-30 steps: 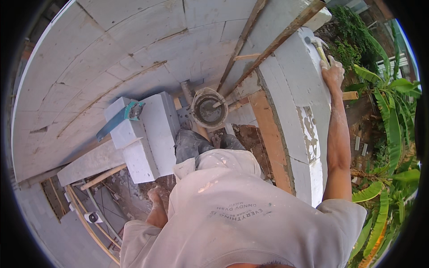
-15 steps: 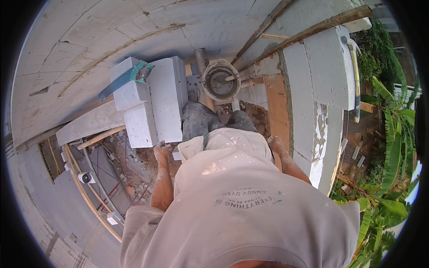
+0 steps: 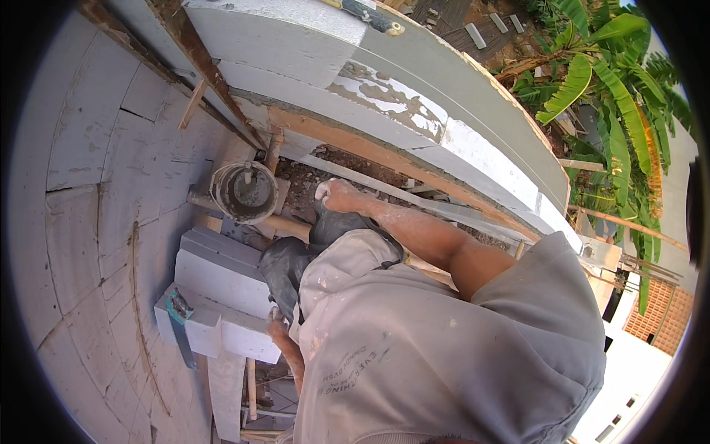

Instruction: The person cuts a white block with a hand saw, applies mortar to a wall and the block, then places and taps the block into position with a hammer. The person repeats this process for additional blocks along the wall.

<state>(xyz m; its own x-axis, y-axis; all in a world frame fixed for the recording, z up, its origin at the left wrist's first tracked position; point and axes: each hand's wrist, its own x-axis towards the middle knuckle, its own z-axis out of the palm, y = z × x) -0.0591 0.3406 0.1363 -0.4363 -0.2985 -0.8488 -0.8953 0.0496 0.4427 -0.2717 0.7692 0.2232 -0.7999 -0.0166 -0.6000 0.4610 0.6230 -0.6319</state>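
Note:
My left hand [image 3: 278, 325] hangs beside the end of the pale lightweight blocks [image 3: 222, 263], its fingers loosely stretched beside my leg. I cannot tell whether it touches the block. My right hand [image 3: 339, 196] is in front of my right knee, fingers curled in, dusted white, with nothing visible in them. On the lower block lies a handsaw [image 3: 180, 314] with a teal handle, its blade hanging over the side. Past my knees stands a bucket [image 3: 244, 194] of grey mortar with a stick-like handle in it.
A block wall [image 3: 89, 214] rises on the left. On the right runs a low block wall [image 3: 325, 44] with mortar patches, a hammer [image 3: 373, 16] lying on top. Wooden props [image 3: 200, 59] lean at the far left. Rubble [image 3: 303, 177] lies below; banana plants [image 3: 621, 111] grow outside.
My view and body have turned to the right, so the low wall now crosses the top. My right hand has come forward in front of my knee, its fingers curled.

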